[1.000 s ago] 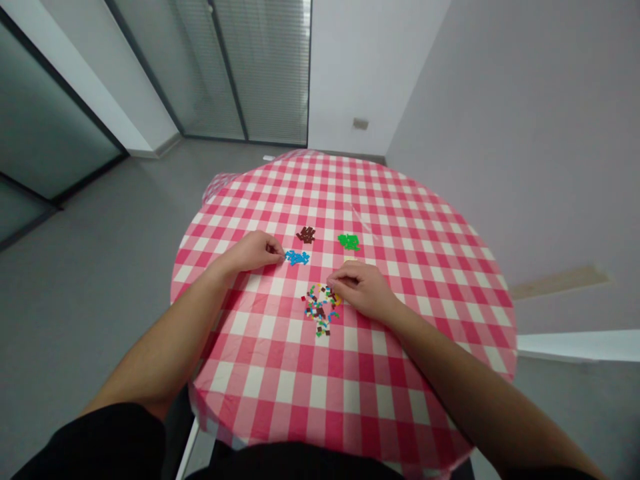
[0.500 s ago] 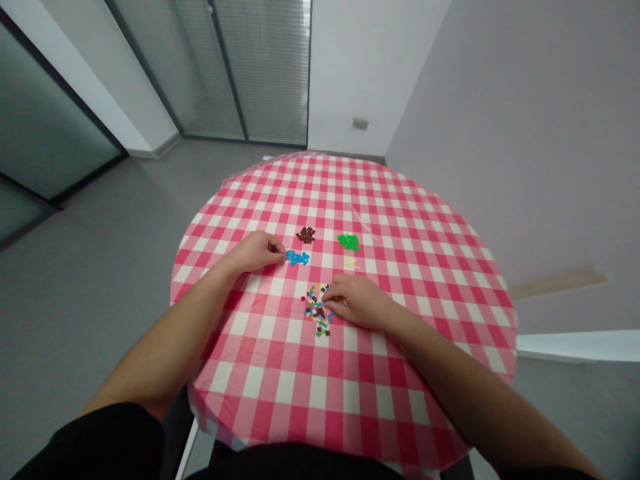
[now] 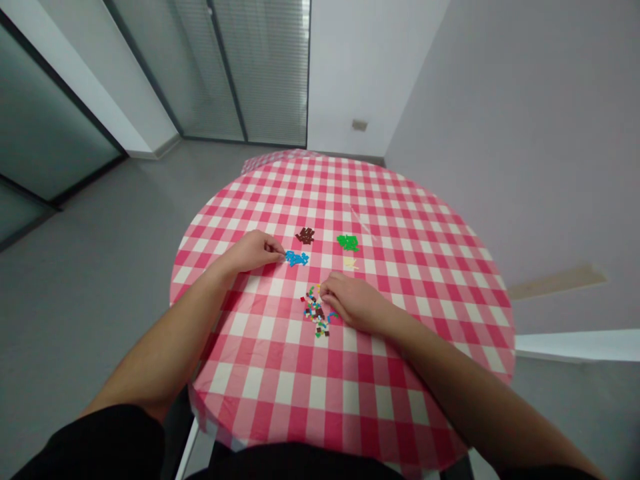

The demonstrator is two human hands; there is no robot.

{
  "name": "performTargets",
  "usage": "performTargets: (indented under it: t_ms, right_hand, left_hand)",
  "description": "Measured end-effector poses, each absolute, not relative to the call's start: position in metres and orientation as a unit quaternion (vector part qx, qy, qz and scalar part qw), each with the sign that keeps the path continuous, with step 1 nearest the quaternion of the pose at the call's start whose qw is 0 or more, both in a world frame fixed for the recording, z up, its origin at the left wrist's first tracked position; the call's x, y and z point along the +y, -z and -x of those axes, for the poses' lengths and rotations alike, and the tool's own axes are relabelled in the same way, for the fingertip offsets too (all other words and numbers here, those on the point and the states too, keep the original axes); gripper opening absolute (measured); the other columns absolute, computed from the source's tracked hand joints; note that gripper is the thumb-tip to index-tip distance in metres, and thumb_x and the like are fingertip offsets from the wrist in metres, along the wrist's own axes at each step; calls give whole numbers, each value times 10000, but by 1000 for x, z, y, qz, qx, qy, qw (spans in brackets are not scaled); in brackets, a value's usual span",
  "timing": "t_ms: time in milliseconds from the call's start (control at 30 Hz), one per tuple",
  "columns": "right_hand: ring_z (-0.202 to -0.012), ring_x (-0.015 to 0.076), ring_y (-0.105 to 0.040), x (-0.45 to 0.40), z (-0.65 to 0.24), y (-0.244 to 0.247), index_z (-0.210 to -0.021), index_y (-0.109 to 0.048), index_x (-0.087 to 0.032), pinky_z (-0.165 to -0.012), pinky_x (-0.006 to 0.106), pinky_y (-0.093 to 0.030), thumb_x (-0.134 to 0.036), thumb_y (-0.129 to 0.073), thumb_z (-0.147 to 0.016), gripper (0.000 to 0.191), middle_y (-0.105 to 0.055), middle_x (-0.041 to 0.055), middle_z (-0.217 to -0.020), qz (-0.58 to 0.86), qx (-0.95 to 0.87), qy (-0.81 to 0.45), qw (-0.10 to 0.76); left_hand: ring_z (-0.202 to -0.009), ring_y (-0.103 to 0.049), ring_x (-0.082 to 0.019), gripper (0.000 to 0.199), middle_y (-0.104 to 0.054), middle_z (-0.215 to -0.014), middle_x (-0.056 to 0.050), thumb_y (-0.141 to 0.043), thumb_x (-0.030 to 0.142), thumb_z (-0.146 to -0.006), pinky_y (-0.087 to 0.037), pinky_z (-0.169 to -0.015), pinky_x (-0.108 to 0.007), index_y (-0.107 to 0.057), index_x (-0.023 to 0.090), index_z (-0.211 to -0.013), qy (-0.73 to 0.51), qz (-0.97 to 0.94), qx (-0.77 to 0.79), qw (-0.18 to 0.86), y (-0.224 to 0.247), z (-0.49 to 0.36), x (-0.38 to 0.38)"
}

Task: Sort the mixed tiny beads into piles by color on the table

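My left hand [image 3: 260,250] rests at the left edge of a pile of small blue pieces [image 3: 297,258], thumb and fingers pinched together. Whatever those fingertips hold is too small to make out. Over the right side of a mixed heap of tiny coloured pieces [image 3: 316,312] is my right hand [image 3: 350,299], its fingers curled and pressed together; their tips hide any piece between them. Behind the blue pile lies a pile of dark brown pieces [image 3: 305,235]. A pile of green pieces [image 3: 349,243] sits to the right, with a few cream pieces [image 3: 351,263] just in front of it.
Everything lies on a round table with a red and white checked tablecloth [image 3: 415,267]. Its cloth bunches up at the far left edge. Glass partitions [image 3: 260,73] stand beyond the table, and a pale wall [image 3: 540,147] rises on the right.
My right hand has shifted slightly left and away from me over the mixed heap, its fingers more curled. My left hand stays by the blue pile.
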State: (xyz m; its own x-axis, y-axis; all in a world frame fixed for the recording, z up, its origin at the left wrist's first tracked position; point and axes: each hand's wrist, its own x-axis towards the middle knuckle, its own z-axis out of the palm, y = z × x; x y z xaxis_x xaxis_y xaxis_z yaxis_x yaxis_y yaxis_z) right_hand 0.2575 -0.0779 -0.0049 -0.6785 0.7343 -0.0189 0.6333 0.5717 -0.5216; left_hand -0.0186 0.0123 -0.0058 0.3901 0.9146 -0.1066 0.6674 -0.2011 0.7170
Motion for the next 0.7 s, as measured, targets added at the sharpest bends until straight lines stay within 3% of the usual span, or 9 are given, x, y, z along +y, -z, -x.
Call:
performTargets:
  t_ms: [133, 300, 567, 700]
  right_hand:
    - [-776, 164, -582, -77, -260, 0, -913, -591, -163, -692, 281, -439, -197, -470, -964, 136, -654, 73, -905, 420, -832, -284, 224]
    - [-634, 133, -595, -78, -260, 1, -823, -644, -181, -599, 253, -453, -174, -560, -848, 87, -681, 32, -766, 436, -787, -302, 316]
    - [-723, 174, -684, -76, -260, 8, -860, -661, -209, -665, 301, -562, -263, -641, -839, 61, -728, 51, -831, 448, -723, -322, 416]
    - [-755, 173, -705, -75, -260, 17, -904, -550, -215, -677, 303, -586, -337, -706, -828, 212, -704, 48, -861, 432, -670, -404, 449]
  left_hand:
    - [-681, -654, -171, 231, -746, -753, -50, -681, 384, -778, -452, -595, -260, -781, 177, -794, -216, -757, 515, 338, 1, 14, 7]
    - [-698, -629, -145, 219, -744, -808, -59, -675, 370, -823, -449, -619, -255, -781, 178, -823, -281, -770, 462, 339, -7, -4, -8]
    - [-714, -623, -138, 148, -724, -809, -52, -680, 294, -832, -463, -655, -266, -784, 193, -862, -304, -784, 357, 406, 1, -42, -30]
    - [-695, -575, -134, 158, -715, -800, -52, -694, 323, -847, -428, -625, -275, -782, 200, -894, -319, -803, 339, 372, 1, -50, -36]
